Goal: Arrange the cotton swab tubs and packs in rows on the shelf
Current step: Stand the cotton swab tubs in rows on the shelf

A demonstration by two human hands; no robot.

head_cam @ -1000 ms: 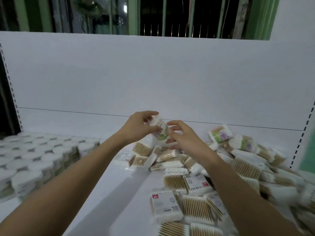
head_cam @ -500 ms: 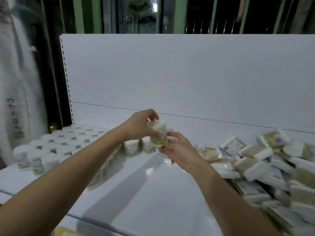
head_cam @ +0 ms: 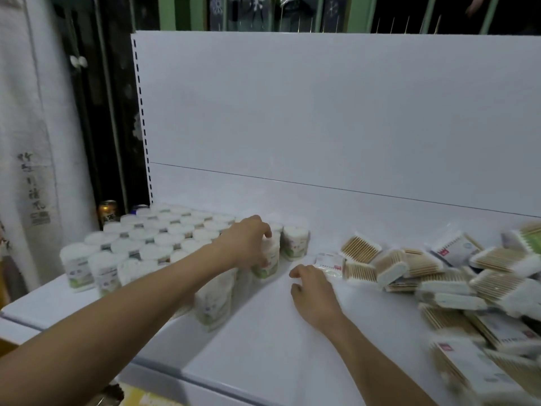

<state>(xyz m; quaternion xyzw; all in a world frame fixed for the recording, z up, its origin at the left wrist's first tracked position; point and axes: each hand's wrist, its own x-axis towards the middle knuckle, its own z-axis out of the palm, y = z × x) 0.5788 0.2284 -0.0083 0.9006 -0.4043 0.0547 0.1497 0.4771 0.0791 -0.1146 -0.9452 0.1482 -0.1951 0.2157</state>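
1. My left hand [head_cam: 248,244] reaches over the white shelf [head_cam: 263,332], fingers curled down round the top of a cotton swab tub [head_cam: 268,259] that stands upright on the shelf at the right edge of the block of tubs.
2. That tub is white with a green patch low on its label; the print on it is too blurred for me to read.
3. Just to its right stands another tub [head_cam: 295,243], the last one at that end, with the same white-and-green label.
4. The rows of tubs [head_cam: 152,238] fill the left part of the shelf, white lids up, packed side by side.
5. My right hand [head_cam: 314,291] rests on the bare shelf near the held tub, fingers loosely bent and holding nothing.
6. Its fingertips lie close to a flat pack [head_cam: 329,260] with a red mark on a white label; I cannot read the words.
7. The heap of swab packs [head_cam: 439,271] sprawls on the right, wooden sticks showing, some with a small red logo.
8. Behind the tubs on the left stands a gold can [head_cam: 107,212], and a white cloth [head_cam: 32,186] there bears dark characters I cannot make out.
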